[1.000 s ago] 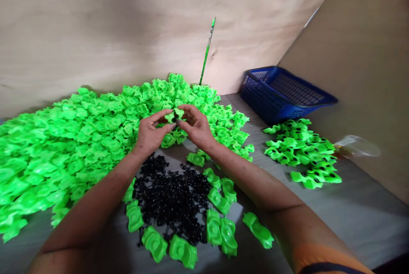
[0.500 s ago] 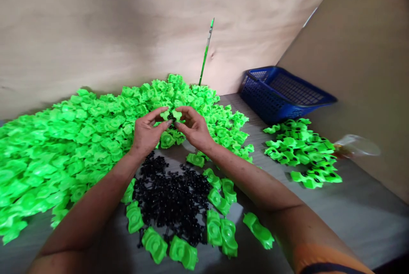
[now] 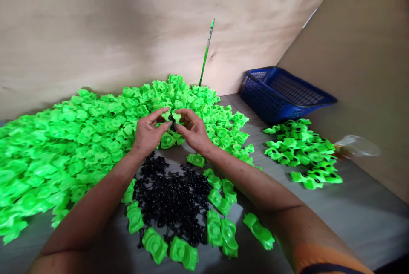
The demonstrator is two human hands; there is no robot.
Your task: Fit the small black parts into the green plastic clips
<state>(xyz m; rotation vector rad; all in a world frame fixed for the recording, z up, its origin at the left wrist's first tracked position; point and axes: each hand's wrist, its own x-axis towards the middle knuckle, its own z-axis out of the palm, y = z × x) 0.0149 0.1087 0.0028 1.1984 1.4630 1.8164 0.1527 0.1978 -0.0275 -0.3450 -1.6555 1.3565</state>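
Between my two hands is a bright green moulded plastic piece (image 3: 167, 115) with a small black plastic part (image 3: 172, 121) against its middle. My left hand (image 3: 149, 131) pinches the left side with thumb and fingers. On the opposite side, my right hand (image 3: 193, 129) grips with its thumb low by the black part. The fingertips hide how the two parts join. Below the hands lies a heap of small black plastic parts (image 3: 174, 201), ringed by several loose green pieces (image 3: 154, 245). Behind and left of them spreads a large pile of green pieces (image 3: 79, 137).
A blue plastic basket (image 3: 265, 101) stands at the back right. In front of it sits a smaller pile of green pieces with black parts (image 3: 300, 150), beside a clear plastic object (image 3: 359, 145). A green-stained thin strip (image 3: 206, 54) stands against the wooden wall (image 3: 96, 31).
Both hands hold almost the same pose and keep the green piece and black part. The held piece has shifted very slightly; the piles look unchanged.
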